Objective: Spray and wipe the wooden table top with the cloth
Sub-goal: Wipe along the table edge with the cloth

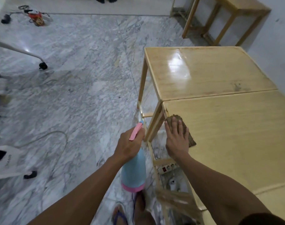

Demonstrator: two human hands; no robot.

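Spray bottle (134, 172) hanging in my left hand (128, 143), fingers curling round its neck.
I'm pressing the brown cloth (181, 129) flat, right hand (176, 138) fingers spread, near the wooden table top (227, 135) corner; it risks sliding off.

Grey-veined marble floor (83, 82). Second wooden table (208, 70) butted end-on against near one; third wooden frame (226, 17) by white wall (278, 46). White power strip (167, 168) on floor under table. White castor leg (24, 54) at left. Red-orange item (36, 17) with cables far left. Blue sandal (119, 215) at bottom.
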